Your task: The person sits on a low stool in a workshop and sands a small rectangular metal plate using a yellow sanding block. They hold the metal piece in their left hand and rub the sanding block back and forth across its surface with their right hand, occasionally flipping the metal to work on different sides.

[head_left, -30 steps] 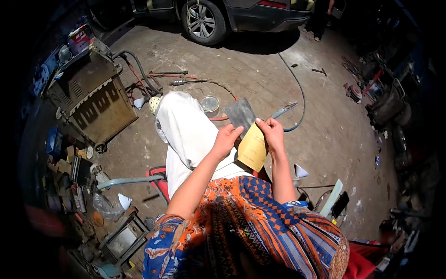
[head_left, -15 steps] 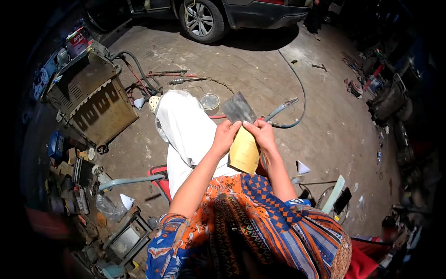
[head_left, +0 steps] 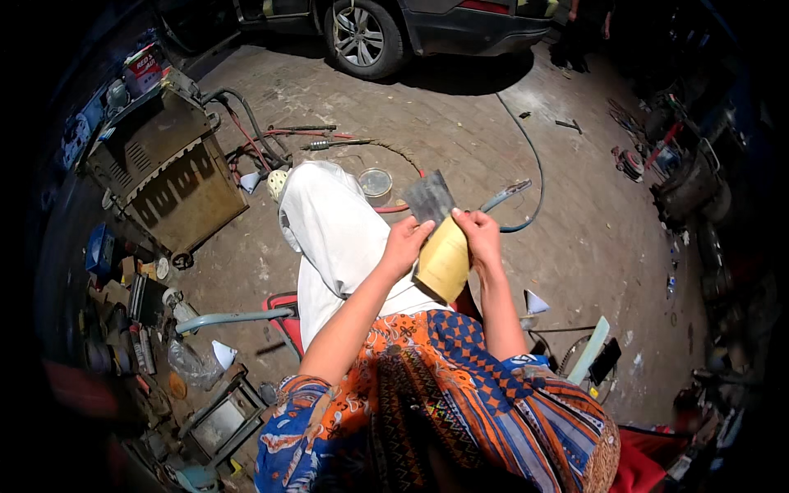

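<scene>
Fingers of the left hand pinch the near edge of a dark sheet; those of the right hand pinch the far corner of a yellow sheet, presumably to control both where they meet. Whether the sheets join cannot be told. Both are held over the right edge of the white trousers, apparently for close handling.

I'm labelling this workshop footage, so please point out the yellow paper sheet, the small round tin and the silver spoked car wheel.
Yellow paper sheet (head_left: 444, 261): head view, middle of its yellow face.
Small round tin (head_left: 376, 199): head view, its near wall.
Silver spoked car wheel (head_left: 360, 37): head view, its hub.
</scene>
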A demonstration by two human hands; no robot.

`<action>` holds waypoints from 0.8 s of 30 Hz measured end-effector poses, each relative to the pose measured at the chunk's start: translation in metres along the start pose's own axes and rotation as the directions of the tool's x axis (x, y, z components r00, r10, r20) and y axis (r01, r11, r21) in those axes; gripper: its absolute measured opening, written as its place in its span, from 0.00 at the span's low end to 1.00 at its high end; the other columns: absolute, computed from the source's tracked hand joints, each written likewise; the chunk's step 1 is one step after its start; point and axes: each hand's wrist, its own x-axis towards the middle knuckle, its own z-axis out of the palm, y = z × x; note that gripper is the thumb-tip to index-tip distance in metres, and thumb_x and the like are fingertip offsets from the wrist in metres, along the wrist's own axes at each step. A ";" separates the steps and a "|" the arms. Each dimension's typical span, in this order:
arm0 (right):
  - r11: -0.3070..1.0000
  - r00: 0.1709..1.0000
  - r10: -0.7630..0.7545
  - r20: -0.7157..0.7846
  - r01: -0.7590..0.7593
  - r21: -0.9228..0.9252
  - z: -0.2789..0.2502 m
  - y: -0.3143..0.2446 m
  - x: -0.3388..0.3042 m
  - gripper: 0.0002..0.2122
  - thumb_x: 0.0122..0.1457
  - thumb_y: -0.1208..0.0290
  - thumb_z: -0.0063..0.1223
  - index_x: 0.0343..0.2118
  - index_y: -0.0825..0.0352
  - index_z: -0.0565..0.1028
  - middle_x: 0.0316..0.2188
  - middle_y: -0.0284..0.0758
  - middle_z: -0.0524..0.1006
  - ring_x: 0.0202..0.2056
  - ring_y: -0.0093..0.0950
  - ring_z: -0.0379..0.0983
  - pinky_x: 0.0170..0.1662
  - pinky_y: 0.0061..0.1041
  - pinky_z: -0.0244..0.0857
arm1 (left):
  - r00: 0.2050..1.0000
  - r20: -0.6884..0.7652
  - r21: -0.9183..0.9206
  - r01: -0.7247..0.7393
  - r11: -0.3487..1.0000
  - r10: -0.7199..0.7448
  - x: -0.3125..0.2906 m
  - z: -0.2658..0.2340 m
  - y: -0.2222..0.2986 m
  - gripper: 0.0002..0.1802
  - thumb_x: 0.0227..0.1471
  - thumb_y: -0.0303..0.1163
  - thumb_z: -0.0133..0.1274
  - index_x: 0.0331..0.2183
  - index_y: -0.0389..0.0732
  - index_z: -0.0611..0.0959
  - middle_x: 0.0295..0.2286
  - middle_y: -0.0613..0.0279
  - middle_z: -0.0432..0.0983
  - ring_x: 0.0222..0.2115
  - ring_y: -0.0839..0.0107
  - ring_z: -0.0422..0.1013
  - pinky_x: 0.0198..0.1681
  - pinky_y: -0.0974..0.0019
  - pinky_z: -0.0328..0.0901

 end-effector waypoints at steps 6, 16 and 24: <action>0.996 0.999 0.002 0.050 0.002 -0.094 0.009 0.005 -0.005 0.16 0.51 0.63 0.67 0.19 0.66 0.71 0.16 0.27 0.71 0.18 0.15 0.63 0.21 0.20 0.57 | 0.999 -0.007 -0.102 0.053 0.993 -0.054 0.001 0.001 0.002 0.11 0.59 0.33 0.53 0.38 0.35 0.79 0.28 0.66 0.77 0.26 0.80 0.72 0.29 0.74 0.67; 0.992 0.999 0.009 0.051 -0.002 -0.129 0.008 -0.004 -0.008 0.16 0.49 0.64 0.68 0.18 0.66 0.72 0.16 0.27 0.72 0.17 0.16 0.64 0.20 0.20 0.58 | 0.999 -0.006 -0.088 0.047 0.995 -0.047 0.006 -0.008 -0.011 0.11 0.57 0.35 0.55 0.33 0.35 0.79 0.23 0.68 0.74 0.23 0.82 0.68 0.25 0.75 0.63; 0.994 0.997 -0.003 0.073 0.011 -0.110 0.005 -0.001 -0.009 0.18 0.49 0.64 0.69 0.15 0.64 0.69 0.15 0.25 0.70 0.18 0.15 0.62 0.21 0.19 0.56 | 0.996 0.012 -0.076 0.087 0.993 -0.086 0.002 -0.006 0.001 0.10 0.59 0.33 0.53 0.35 0.36 0.79 0.29 0.66 0.78 0.27 0.81 0.72 0.30 0.76 0.66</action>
